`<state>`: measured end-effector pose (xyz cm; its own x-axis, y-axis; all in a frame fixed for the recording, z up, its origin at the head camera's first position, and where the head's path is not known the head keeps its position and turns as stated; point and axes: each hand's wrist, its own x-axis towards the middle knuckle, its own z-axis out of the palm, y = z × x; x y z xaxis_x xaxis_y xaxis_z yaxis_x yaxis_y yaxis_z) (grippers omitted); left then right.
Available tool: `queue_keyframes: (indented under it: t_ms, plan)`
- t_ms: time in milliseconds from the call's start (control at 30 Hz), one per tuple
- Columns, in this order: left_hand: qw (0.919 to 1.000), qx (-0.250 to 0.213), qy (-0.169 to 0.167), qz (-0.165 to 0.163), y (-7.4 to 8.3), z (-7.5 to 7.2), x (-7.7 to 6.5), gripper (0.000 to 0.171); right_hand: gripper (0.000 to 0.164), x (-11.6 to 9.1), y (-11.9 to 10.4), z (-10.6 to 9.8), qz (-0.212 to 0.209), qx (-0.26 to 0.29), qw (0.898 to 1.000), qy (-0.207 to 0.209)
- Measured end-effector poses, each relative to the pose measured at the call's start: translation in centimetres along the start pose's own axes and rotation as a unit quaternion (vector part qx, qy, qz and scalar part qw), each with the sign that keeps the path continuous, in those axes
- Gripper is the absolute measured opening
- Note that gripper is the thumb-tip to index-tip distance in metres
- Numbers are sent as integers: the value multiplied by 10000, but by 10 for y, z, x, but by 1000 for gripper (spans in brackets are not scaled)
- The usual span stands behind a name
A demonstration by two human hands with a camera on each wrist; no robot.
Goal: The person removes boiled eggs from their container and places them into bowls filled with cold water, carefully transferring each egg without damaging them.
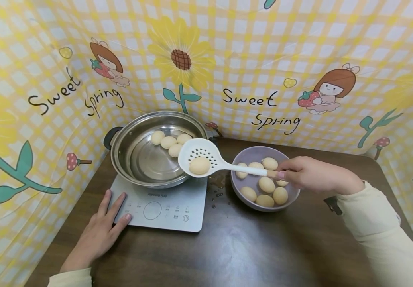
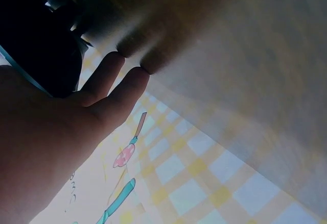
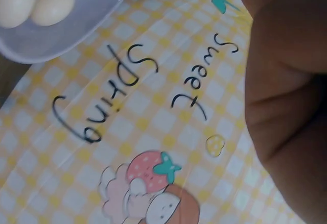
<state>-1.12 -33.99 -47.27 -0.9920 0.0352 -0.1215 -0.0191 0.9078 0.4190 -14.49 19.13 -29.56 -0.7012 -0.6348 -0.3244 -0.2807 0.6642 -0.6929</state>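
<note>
My right hand (image 1: 305, 173) grips the handle of a white slotted skimmer (image 1: 221, 161) above a purple bowl (image 1: 296, 197). One egg (image 1: 199, 166) lies in the skimmer's head, which hangs over the right rim of a steel pot (image 1: 134, 175). Inside the pot several eggs (image 1: 168, 142) sit together towards the back right. More eggs (image 1: 266, 184) fill the bowl; in the right wrist view some of them (image 3: 52, 5) show at the top left. My left hand (image 1: 100, 229) rests with fingers spread at the left edge of a white induction cooker (image 1: 160, 213) under the pot.
The brown table (image 1: 249, 247) has water drops (image 1: 219, 195) between cooker and bowl. A yellow checked cloth (image 1: 206, 52) with printed flowers and words stands behind and at both sides. The pot's black handle (image 1: 112, 138) juts out to the left. A dark object (image 1: 333, 205) lies beneath the right forearm.
</note>
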Motion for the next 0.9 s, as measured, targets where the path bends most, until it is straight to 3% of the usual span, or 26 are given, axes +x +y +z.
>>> queue_keyframes:
  t_ms: [433,900]
  plan:
    - [10000,-9,-34,-32,-1,1,1,72,21,-39,32,2,454,969,9942,75]
    - [10000,4,-66,-25,0,0,1,72,19,-67,65,7,617,514,9962,327]
